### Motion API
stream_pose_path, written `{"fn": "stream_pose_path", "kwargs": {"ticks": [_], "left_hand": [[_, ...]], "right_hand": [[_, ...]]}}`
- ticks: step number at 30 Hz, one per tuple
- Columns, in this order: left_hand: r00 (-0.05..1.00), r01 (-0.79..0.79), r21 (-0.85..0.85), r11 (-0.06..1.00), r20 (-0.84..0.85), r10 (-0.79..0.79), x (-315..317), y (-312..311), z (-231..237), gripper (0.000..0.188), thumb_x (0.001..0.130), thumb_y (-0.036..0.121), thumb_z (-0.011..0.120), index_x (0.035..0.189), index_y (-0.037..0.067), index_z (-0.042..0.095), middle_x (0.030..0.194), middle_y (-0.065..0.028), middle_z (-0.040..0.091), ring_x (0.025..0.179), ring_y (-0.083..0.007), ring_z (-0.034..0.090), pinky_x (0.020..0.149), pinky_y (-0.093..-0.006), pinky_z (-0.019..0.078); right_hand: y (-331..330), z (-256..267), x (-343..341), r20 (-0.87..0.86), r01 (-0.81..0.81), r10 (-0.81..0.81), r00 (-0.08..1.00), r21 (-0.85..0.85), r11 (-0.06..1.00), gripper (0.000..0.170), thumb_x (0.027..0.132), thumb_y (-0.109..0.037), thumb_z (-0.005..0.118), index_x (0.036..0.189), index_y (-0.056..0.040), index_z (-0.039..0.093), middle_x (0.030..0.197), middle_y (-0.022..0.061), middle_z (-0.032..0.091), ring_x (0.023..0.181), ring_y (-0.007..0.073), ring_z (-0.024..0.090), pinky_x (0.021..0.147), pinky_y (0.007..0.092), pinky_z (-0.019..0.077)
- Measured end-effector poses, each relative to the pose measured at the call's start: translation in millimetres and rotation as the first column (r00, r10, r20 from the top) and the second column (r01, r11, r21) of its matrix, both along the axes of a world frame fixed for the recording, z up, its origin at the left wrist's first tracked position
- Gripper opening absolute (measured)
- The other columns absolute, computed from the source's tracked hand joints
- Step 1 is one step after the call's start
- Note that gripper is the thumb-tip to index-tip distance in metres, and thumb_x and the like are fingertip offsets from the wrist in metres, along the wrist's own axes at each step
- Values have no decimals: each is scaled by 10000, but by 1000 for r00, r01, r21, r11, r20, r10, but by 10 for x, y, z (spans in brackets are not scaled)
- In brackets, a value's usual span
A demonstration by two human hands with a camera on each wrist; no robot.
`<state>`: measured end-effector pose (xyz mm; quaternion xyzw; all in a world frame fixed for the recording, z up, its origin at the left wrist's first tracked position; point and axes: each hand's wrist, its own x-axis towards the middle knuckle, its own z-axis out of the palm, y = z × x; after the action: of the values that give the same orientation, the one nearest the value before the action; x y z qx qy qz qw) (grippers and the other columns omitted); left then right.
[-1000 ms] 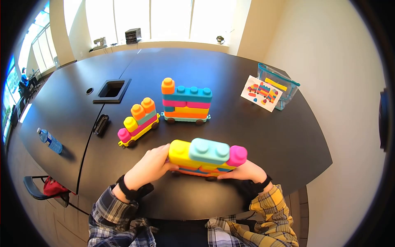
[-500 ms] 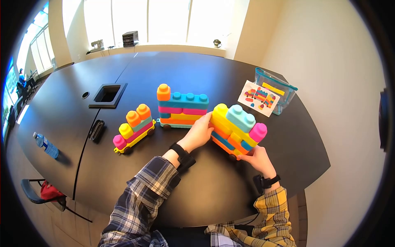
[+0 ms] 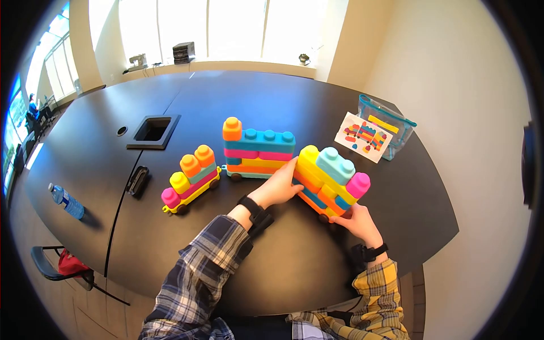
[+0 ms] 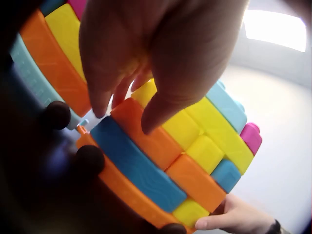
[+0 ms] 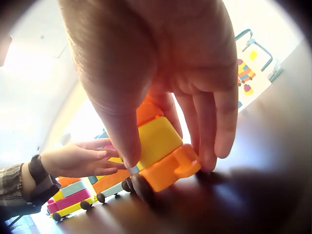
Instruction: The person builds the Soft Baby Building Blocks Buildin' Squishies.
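Observation:
A toy train wagon of building blocks on an orange wheeled base (image 4: 122, 187) is held between both hands. My left hand (image 3: 277, 186) grips its left end, thumb on an orange block (image 4: 141, 131) and fingers behind. My right hand (image 3: 362, 224) holds the other end, thumb on a yellow block (image 5: 160, 139) just above the base. At the left hand, the wagon's coupling lies right at the end of a second wagon (image 3: 260, 153) with a light blue base. A smaller yellow-based wagon (image 3: 195, 184) with stepped blocks stands at that one's left.
A picture card (image 3: 362, 137) leans on a clear zip bag (image 3: 403, 133) at the back right. To the left are a dark oblong object (image 3: 137, 182), a water bottle (image 3: 67, 201) and a square table opening's frame (image 3: 170, 127). A chair (image 3: 48, 265) stands beside the table.
Both hands have carried the orange-based wagon from the near middle to the right and away, turning it at an angle beside the light-blue-based wagon. Over the last half second they barely moved.

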<state>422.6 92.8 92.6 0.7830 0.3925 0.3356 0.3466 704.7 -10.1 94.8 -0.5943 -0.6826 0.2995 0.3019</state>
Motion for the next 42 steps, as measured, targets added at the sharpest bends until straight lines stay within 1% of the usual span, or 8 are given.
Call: {"fn": "stream_pose_path", "kwargs": {"ticks": [3,6,10,16,20,25,29,42], "left_hand": [[998,45,149,988,-52,-38,-266,-279,137,839,935,220,792,1590,-27,330,1531,-253,510,1444,-393,488,1194,-443,407],[996,28,421,907,-90,11,-795,-861,497,461,950,192,770,1355,30,622,1288,-180,685,1216,-368,655,1029,-425,535],[954,-261,344,902,-48,295,-1520,-1788,816,181,887,84,808,1047,35,739,957,-108,749,864,-250,743,778,-340,586],[549,-833,208,512,202,811,-2319,-2602,205,190,944,48,747,790,-23,660,663,-73,629,581,-129,598,571,-281,461],[300,-954,106,280,365,882,-2733,-2958,-70,320,1047,147,684,765,10,617,635,9,574,541,-48,533,509,-220,392],[87,-993,109,44,433,897,-3098,-3239,-170,390,1098,211,619,749,47,561,621,31,505,507,-15,440,474,-207,307],[30,-988,150,-36,416,909,-3230,-3292,-159,414,1104,269,615,748,66,556,615,49,441,528,-14,392,488,-209,278],[63,-969,241,-48,430,901,-3272,-3140,-60,430,1107,223,601,723,40,541,602,31,464,511,-25,410,486,-216,292]], "right_hand": [[-121,120,52,104,-65,61,993,29,997,632,838,-229,883,1354,5,604,1049,137,786,887,250,765,858,373,596],[-409,234,116,184,28,-75,980,249,968,601,832,-204,884,1335,8,632,1098,148,769,912,249,759,861,363,591],[-1041,442,12,-154,265,-227,962,307,914,319,845,-61,814,1140,24,725,1034,135,779,905,199,755,851,318,576],[-1518,243,83,-142,309,-275,951,460,833,203,896,-22,759,1089,32,727,934,123,773,832,174,747,820,289,575],[-1646,174,236,-445,624,-441,780,494,605,92,1009,-56,683,1012,32,710,851,81,734,780,144,705,763,272,565],[-1790,214,433,-367,656,-562,741,575,490,149,1036,-82,655,953,33,698,824,71,714,723,124,661,722,257,541],[-1822,238,450,-370,654,-586,721,644,398,190,1054,-83,625,916,35,680,809,73,701,710,129,656,702,258,537],[-1700,141,388,-359,638,-566,742,638,432,234,1050,-96,647,867,45,681,779,68,683,647,118,634,600,252,520]]}}
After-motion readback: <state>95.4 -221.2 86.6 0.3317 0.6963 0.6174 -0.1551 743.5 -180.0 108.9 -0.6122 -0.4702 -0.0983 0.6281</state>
